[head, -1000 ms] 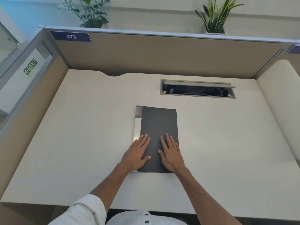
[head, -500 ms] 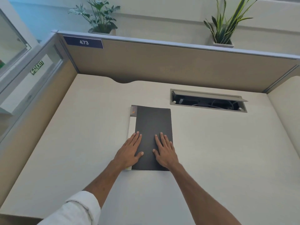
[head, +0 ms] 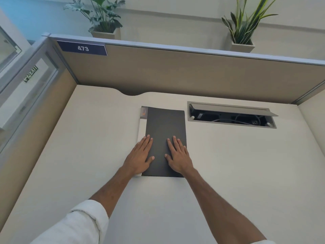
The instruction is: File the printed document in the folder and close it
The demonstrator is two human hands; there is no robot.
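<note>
A dark grey folder (head: 165, 124) lies closed and flat on the cream desk (head: 88, 147), its long side pointing away from me. A narrow white strip (head: 141, 127) with a small orange mark at its far end shows along the folder's left edge. My left hand (head: 140, 156) rests flat, palm down, on the folder's near left part, overlapping that strip. My right hand (head: 177, 155) lies flat on the near right part. Fingers of both hands are spread and grip nothing. The printed document itself is hidden.
An open cable hatch (head: 230, 115) with wires inside sits in the desk, right of the folder. Beige partition walls (head: 175, 73) close the desk at the back and left. Two potted plants (head: 103, 18) stand on the ledge behind.
The camera has tilted up and come closer, so the folder and hands sit lower in view. Both hands stay flat on the folder in the same places.
</note>
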